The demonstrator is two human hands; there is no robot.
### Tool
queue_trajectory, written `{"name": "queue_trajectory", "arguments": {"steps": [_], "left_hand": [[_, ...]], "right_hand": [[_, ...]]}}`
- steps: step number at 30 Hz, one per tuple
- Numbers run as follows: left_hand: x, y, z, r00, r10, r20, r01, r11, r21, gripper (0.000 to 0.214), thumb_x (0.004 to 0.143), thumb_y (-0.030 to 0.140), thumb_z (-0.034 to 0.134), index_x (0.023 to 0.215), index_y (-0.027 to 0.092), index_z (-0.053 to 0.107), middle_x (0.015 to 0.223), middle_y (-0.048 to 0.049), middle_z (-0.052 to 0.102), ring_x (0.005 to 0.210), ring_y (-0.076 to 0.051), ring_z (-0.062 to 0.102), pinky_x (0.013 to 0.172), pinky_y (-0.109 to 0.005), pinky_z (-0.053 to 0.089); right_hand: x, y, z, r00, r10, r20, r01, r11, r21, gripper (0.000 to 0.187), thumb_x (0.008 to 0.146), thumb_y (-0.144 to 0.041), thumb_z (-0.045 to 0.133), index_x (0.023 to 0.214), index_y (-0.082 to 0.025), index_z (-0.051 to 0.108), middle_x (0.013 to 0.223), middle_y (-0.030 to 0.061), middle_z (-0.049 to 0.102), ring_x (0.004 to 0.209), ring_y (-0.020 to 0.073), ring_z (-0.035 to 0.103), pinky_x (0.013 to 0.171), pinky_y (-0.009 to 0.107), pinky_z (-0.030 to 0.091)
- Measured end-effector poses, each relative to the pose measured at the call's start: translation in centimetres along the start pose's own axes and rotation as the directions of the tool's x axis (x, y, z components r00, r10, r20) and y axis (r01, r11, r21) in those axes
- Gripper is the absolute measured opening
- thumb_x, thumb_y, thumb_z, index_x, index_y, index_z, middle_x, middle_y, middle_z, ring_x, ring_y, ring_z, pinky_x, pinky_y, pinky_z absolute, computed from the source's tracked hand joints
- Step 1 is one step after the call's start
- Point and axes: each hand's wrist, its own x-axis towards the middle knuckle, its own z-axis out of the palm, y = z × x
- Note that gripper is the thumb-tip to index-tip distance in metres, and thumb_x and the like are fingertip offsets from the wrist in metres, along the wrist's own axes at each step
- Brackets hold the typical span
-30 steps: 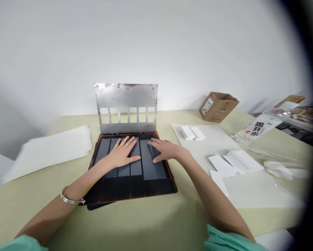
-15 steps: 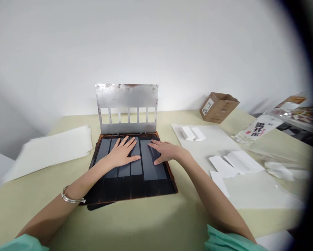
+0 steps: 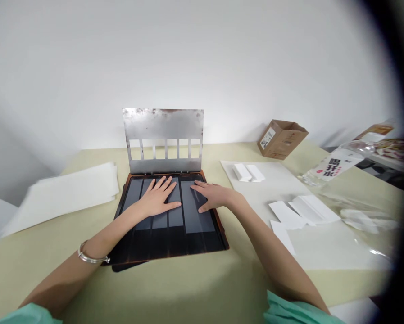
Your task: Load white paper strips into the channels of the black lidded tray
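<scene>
Both hands rest with spread fingers on a black flat tray (image 3: 168,245) with a brown edge, which lies on the table. Several dark grey rectangular strips (image 3: 198,220) are set side by side in it. My left hand (image 3: 156,198) lies across the strips left of the middle and hides parts of them. On the wide right strip is my right hand (image 3: 211,195), fingers pointing left. Behind the hands, a metal plate (image 3: 164,126) with a row of rectangular cutouts stands upright at the tray's back edge, seemingly hinged there.
White sheets (image 3: 70,191) are stacked at left. On a pale board (image 3: 323,247) at right lie small white stacks (image 3: 244,172) and white cards (image 3: 286,215). Beyond are an open cardboard box (image 3: 281,140), a clear bottle (image 3: 337,162) lying tilted and a clear plastic bag (image 3: 367,220).
</scene>
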Motion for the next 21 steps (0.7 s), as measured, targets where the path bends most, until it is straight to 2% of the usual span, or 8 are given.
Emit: {"name": "queue_trajectory", "arguments": {"steps": [11,17,21], "left_hand": [[-0.08,0.17,-0.15,1.0,-0.003,0.007,0.003,1.0,-0.02,0.06,0.091,0.049,0.054,0.142,0.025,0.034,0.154,-0.0098,0.02,0.14,-0.034,0.021,0.113,-0.062,0.017],[0.09,0.36,-0.46,0.999,0.019,0.032,-0.018,0.999,-0.037,0.061,0.091,0.051,0.052,0.143,0.025,0.032,0.155,-0.009,0.018,0.141,-0.034,0.018,0.114,-0.062,0.012],[0.07,0.27,-0.44,0.999,0.022,0.041,-0.02,0.999,-0.043,0.06,0.091,0.05,0.052,0.142,0.025,0.034,0.154,-0.0093,0.021,0.14,-0.034,0.02,0.114,-0.062,0.013]], "right_hand": [[0.1,0.15,0.1,1.0,0.0,0.006,0.0,1.0,0.003,0.058,0.09,-0.041,0.058,0.141,-0.024,0.037,0.153,0.0099,0.023,0.137,0.0334,0.028,0.11,0.059,0.025],[0.23,0.27,0.29,1.0,0.003,-0.002,-0.003,1.0,-0.001,0.061,0.09,-0.043,0.058,0.143,-0.024,0.034,0.155,0.0097,0.019,0.139,0.0344,0.023,0.111,0.061,0.018],[0.24,0.18,0.3,1.0,-0.002,-0.013,0.002,1.0,-0.005,0.059,0.089,-0.041,0.059,0.141,-0.024,0.037,0.154,0.01,0.023,0.138,0.0339,0.027,0.11,0.061,0.022]]}}
